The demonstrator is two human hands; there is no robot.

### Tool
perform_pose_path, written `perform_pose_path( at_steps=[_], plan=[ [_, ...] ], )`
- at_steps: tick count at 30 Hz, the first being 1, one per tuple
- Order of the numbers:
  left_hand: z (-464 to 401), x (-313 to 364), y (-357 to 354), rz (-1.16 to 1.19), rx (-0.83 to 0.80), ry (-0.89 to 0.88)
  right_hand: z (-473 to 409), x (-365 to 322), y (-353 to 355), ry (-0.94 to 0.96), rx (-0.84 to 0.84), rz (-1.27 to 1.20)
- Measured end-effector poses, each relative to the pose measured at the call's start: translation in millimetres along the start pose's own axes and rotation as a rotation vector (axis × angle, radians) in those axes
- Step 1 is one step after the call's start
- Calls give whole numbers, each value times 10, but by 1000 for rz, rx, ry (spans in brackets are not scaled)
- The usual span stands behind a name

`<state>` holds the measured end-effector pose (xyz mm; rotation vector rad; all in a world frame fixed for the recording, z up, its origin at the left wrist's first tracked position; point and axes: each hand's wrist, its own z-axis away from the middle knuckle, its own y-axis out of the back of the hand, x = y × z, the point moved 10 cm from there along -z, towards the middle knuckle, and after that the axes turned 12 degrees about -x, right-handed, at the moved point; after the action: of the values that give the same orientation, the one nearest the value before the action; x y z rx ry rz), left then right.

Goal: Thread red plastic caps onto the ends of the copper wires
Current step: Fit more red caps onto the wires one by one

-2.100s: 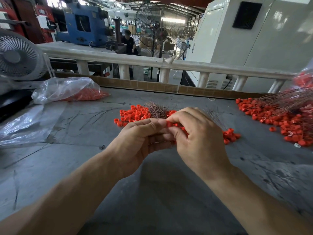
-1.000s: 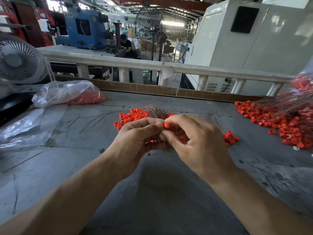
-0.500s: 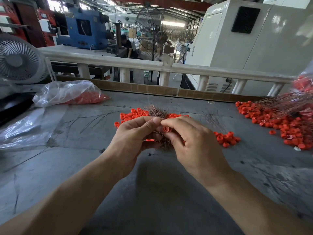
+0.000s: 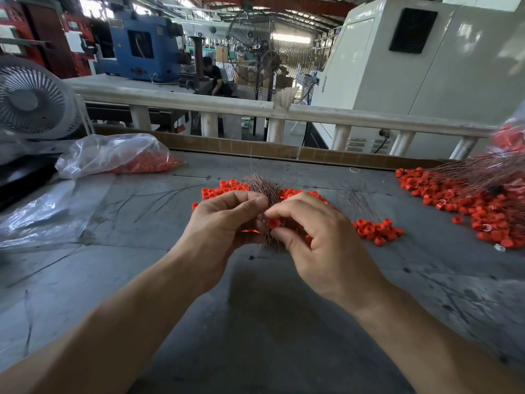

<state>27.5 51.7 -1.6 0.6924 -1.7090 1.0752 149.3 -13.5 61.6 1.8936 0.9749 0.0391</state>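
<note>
Now lowered from the fingertips' top, the red cap [image 4: 274, 223] sits pinched in the right hand [image 4: 321, 240] against the copper wire bundle [image 4: 265, 191] gripped by the left hand [image 4: 224, 226], ready for threading.

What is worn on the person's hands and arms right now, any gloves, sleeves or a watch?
Nothing shows. The left hand and right hand are bare, with no gloves and no rings visible. Both forearms are uncovered to the frame's edge: no sleeves, watch or wristband in view. Fingernails are short and unpainted.
</note>
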Motion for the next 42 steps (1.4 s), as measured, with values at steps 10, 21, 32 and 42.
perform_pose_path(
  at_steps=[10,21,32,42],
  plan=[
    [4,119,190,110,102,-78,18,68,-55,-30,-58,-121],
    [24,81,299,-14,188,-32,34,293,45,-166,27,-2],
    [18,79,346,-285,222,-18,502,1580,778,-877,71,367],
    [-39,77,373,-674,207,-46,547,1715,720,-943,-63,406]
  ],
)
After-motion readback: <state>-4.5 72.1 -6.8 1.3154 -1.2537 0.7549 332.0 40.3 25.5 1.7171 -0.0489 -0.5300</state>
